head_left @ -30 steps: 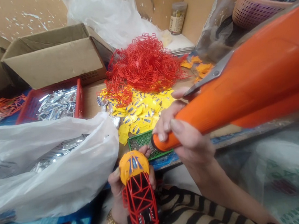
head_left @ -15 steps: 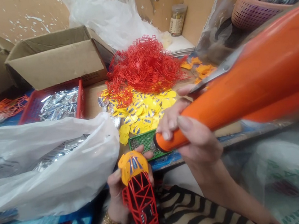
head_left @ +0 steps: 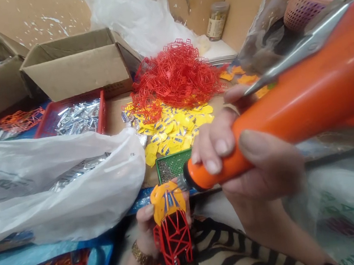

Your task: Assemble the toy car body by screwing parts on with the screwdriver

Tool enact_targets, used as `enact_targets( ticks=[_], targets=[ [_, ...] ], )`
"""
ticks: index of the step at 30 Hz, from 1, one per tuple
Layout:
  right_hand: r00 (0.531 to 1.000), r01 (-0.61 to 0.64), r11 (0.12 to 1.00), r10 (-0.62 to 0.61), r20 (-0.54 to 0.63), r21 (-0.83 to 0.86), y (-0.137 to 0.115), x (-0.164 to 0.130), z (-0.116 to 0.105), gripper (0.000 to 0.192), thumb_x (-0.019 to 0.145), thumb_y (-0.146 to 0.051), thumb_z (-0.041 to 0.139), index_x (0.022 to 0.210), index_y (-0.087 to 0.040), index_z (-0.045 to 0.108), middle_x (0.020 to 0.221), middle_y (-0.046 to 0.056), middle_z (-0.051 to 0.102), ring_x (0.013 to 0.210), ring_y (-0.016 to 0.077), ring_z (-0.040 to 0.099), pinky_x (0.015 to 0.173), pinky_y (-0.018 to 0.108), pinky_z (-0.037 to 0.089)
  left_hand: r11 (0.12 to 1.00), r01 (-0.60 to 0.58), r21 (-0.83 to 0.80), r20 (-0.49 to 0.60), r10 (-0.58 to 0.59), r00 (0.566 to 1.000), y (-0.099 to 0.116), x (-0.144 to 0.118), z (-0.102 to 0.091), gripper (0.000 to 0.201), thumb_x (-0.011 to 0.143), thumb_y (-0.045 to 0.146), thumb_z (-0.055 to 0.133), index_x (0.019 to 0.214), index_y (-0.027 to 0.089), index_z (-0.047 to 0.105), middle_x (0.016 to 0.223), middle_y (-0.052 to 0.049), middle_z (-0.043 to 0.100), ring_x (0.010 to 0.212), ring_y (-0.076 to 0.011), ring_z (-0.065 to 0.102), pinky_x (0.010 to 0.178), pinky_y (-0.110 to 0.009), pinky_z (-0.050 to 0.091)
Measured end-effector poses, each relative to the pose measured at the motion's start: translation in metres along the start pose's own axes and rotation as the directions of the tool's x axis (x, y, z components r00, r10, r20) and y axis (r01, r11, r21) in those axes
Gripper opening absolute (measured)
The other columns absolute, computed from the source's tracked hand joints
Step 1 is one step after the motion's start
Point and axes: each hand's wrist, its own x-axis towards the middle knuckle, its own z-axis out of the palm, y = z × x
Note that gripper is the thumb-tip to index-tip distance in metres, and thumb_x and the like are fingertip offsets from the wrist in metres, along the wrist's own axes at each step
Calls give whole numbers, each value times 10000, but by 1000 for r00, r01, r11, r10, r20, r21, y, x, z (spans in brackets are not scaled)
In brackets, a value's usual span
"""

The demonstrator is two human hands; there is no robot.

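Note:
My left hand (head_left: 146, 226), with a gold watch on the wrist, is closed around a toy car body (head_left: 173, 236) made of a red lattice frame and an orange-yellow hood with blue marks. Wrapped around an orange power screwdriver (head_left: 269, 125) with a metal lever, my right hand (head_left: 231, 156) holds it slanting down to the left. The screwdriver's tip (head_left: 181, 182) is at the upper right edge of the hood; whether it touches a screw I cannot tell. Just behind the hood is a green tray (head_left: 176, 163) with small screws.
Yellow hood pieces (head_left: 176, 128) and a heap of red frames (head_left: 176, 76) lie behind the tray. A red basket (head_left: 102, 116) of silvery parts, a cardboard box (head_left: 72, 68) and a white bag (head_left: 114, 196) are at left. A pink basket (head_left: 303, 3) stands back right.
The screwdriver has come down and closer, its tip now at the hood instead of over the green tray. The toy car body has shifted slightly right in my left hand. The view has turned slightly.

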Motion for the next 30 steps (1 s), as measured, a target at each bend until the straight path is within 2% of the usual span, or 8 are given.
enact_targets(
  ticks=[4,8,14,17,23,26,28,30],
  targets=[
    [1000,-1,1000,1,10,5,6,-2,2,324,724,-309,768,965,-278,554,550,-112,505,391,73,476,450,239,487,995,13,-95,53,-8,999,-3,2,0,615,694,677,448,1005,185,643,795,-46,606,582,-153,547,510,-278,460],
    [999,-42,997,41,13,71,10,-7,0,392,704,-292,797,1006,-290,549,572,-105,553,422,84,508,479,248,514,995,14,-96,94,-5,996,-4,6,-1,616,656,689,519,936,157,658,719,-47,585,545,-160,527,475,-289,436],
    [996,-87,995,87,7,46,13,-7,1,479,635,-388,842,979,-288,524,553,-103,538,406,121,525,444,296,524,993,1,-119,82,9,997,-5,3,-4,628,711,674,475,1027,168,673,786,-85,651,588,-177,572,518,-298,449],
    [993,-114,993,114,1,27,13,-7,2,453,626,-418,840,908,-282,512,551,-97,528,421,129,530,473,314,538,992,12,-129,66,-4,998,-6,1,-5,645,720,645,443,1037,140,688,739,-94,654,587,-189,576,527,-306,461],
    [983,-181,979,182,-5,-92,11,-12,5,343,688,-459,758,735,-256,485,542,-85,491,434,105,462,515,301,486,989,-7,-149,27,11,1000,-6,0,-3,570,713,596,471,853,110,735,681,-99,707,606,-200,622,571,-291,509],
    [984,-171,970,177,20,-174,11,-14,5,185,755,-336,640,819,-265,482,561,-99,463,437,107,447,521,295,468,985,22,-172,2,-22,1000,-7,-3,-5,564,752,592,467,856,126,767,694,-92,735,638,-227,663,620,-321,545],
    [987,-150,968,158,23,-200,13,-16,3,218,750,-279,585,909,-296,437,561,-118,435,413,116,430,516,299,475,980,41,-194,-19,-45,999,-7,-6,-6,532,774,583,479,884,158,780,657,-63,731,631,-242,682,641,-356,567],
    [985,-164,945,172,6,-282,15,-18,-1,275,758,-310,553,968,-334,377,549,-127,408,396,138,423,519,315,494,974,71,-215,-42,-82,996,-6,-9,-7,457,778,550,524,874,185,782,606,-35,717,618,-250,695,671,-385,582]
  ],
)
